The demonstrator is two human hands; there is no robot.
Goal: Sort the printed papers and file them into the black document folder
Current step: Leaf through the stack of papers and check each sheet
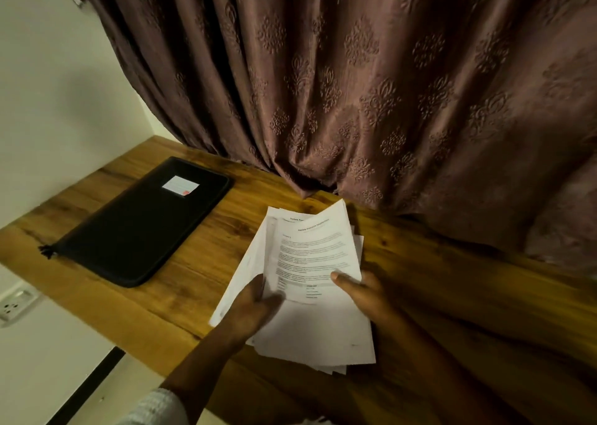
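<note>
the curtain is dusty mauve-brown with a raised floral medallion pattern. the desk is honey-brown wood grain with dark streaks. the folder is black, its label white with a red spot. the papers are white with black print.

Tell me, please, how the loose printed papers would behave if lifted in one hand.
Probably floppy: the top sheet bows between the left hand and right hand. Likely to slide apart, since the printed papers lie fanned with uneven edges and no clip shows. Probably light, being only thin sheets.
</note>
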